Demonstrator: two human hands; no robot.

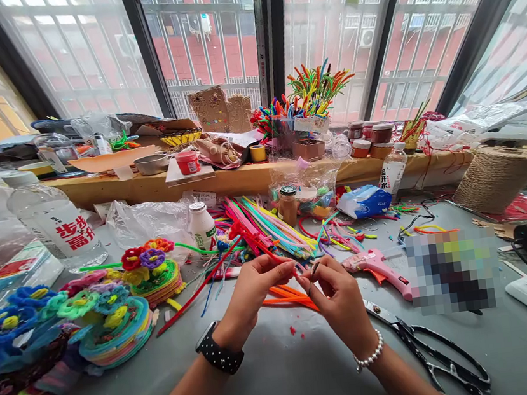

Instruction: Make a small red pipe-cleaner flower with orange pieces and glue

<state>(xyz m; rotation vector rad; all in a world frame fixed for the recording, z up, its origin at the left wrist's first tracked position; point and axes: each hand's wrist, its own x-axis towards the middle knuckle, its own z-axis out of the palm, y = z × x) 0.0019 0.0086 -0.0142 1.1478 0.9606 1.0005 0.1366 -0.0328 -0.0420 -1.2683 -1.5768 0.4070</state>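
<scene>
A red pipe cleaner rises from between the fingers of my left hand, which is closed in a pinch on it. The fingers of my right hand are pinched close beside the left fingertips, at the same red piece; its end there is mostly hidden. Under both hands lie orange pipe cleaners, with a few small red bits of fluff on the grey table nearer to me. Beyond my hands spreads a bundle of many-coloured pipe cleaners.
Large black-handled scissors and a pink glue gun lie to the right. Pipe-cleaner flowers stand on the left, near a large water bottle. At the back right is a twine spool. A wooden ledge holds jars and supplies.
</scene>
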